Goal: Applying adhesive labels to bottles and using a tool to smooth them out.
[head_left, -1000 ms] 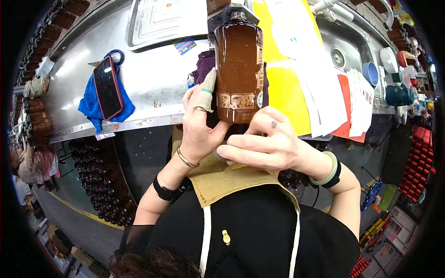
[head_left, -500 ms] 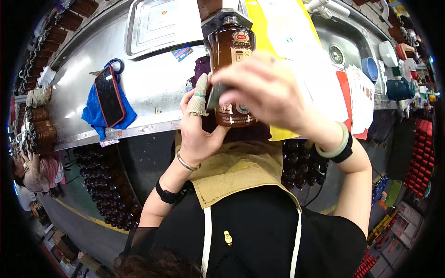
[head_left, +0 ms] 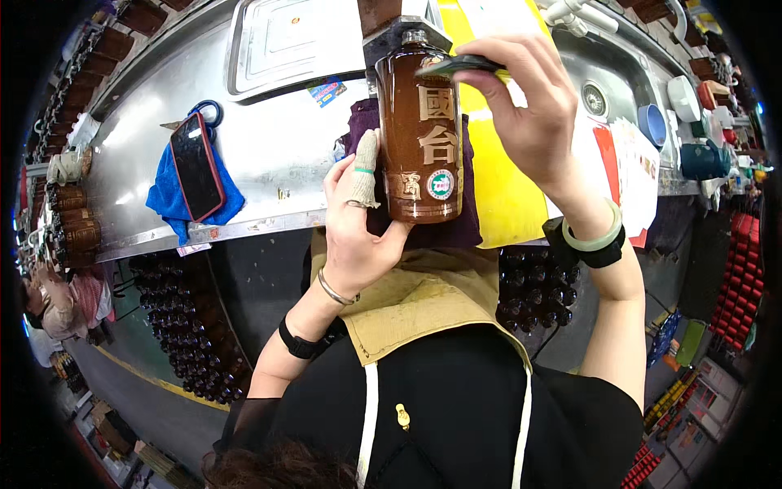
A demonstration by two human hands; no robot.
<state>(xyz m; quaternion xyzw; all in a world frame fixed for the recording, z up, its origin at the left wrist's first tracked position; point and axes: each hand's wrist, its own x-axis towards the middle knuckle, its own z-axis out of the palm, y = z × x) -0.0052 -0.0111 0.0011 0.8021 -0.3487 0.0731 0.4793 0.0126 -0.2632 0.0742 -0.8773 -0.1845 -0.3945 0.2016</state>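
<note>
A brown glass bottle (head_left: 399, 138) with gold lettering and a round green-and-white emblem lies in the middle on a dark purple cloth (head_left: 361, 122), neck pointing away from me. My left hand (head_left: 358, 216) grips its lower left side near the base; a knitted cover with a green band sits on one finger. Above the bottle's shoulder, my right hand (head_left: 533, 98) pinches a thin, dark, flat blade-like tool (head_left: 460, 65) with a bit of yellow-green by the fingers. Its tip overlaps the bottle in view; whether it touches the glass I cannot tell.
To the left, a phone (head_left: 197, 167) rests on a blue cloth (head_left: 163, 204) beside scissors (head_left: 210, 112). A metal tray (head_left: 244, 77) stands at the back. Yellow sheeting (head_left: 509, 183), papers (head_left: 639, 183) and a sink drain (head_left: 595, 99) are on the right. Dark bottles (head_left: 183, 334) fill the space below.
My right hand has moved up and to the right with the tool, from the bottle's lower part to its shoulder. The bottle has turned, showing large gold characters.
</note>
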